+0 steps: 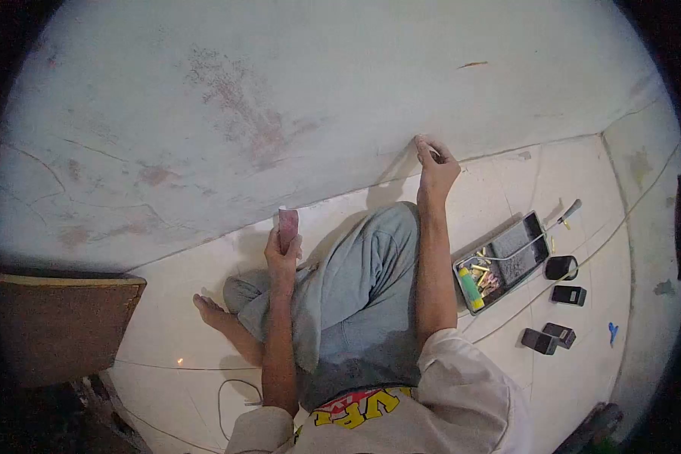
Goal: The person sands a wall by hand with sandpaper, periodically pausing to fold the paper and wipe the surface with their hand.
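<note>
My left hand (282,253) is wrapped around a reddish-brown sanding block (288,225), apparently sandpaper folded over a piece with a white end. It is held upright above my bent leg, near the foot of the wall. Against the pale wall (340,91), just above the floor line, my right hand (437,161) has its fingertips pinched together and touching or nearly touching the surface. Whatever lies between those fingers is too small to make out. The wall carries reddish rough patches (234,98) and thin cracks.
At right, a black paint tray (501,261) holds a roller frame (556,221), a green-and-yellow tube (471,289) and several small brass-coloured pieces. Several dark boxes (569,295) and a blue scrap (613,333) lie beyond. A cable (620,223) crosses the tiles; wooden furniture (64,325) stands left.
</note>
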`<action>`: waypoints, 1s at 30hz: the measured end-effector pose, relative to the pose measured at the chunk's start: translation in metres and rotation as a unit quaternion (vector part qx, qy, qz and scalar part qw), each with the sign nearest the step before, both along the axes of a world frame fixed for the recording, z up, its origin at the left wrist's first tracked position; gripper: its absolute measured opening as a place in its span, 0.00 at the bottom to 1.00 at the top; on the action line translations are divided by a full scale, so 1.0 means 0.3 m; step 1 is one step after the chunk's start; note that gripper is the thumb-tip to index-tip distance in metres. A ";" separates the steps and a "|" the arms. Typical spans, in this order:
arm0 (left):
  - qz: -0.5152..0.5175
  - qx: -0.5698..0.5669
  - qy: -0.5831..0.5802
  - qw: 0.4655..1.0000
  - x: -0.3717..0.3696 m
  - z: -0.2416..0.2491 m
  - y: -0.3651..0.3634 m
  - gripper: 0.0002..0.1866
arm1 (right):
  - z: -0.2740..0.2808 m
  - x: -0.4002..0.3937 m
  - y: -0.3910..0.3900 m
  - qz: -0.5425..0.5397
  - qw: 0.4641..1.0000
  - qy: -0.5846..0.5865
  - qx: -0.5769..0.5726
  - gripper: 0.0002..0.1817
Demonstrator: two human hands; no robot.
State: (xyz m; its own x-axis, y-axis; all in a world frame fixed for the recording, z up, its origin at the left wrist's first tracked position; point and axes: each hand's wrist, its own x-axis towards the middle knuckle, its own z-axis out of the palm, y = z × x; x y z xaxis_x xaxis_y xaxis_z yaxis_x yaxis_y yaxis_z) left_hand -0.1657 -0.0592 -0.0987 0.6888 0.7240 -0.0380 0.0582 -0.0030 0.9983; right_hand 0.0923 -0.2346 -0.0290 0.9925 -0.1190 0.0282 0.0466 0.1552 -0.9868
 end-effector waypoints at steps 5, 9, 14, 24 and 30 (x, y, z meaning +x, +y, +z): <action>-0.002 0.009 0.013 1.000 -0.001 0.002 0.003 0.14 | 0.003 -0.002 -0.001 0.020 0.998 -0.013 0.060 0.08; -0.009 0.007 0.007 1.000 -0.007 0.000 0.007 0.14 | -0.017 0.028 -0.022 0.084 0.964 0.121 0.220 0.10; -0.002 0.007 0.013 1.000 -0.005 -0.002 0.005 0.14 | -0.039 0.058 -0.044 0.142 0.917 0.228 0.293 0.14; 0.009 -0.037 -0.012 0.999 0.000 -0.004 0.002 0.12 | -0.073 0.001 -0.070 0.076 0.981 0.142 0.112 0.14; 0.006 -0.015 0.006 1.000 -0.007 -0.026 0.013 0.15 | -0.037 -0.007 -0.048 0.093 0.983 0.135 0.077 0.15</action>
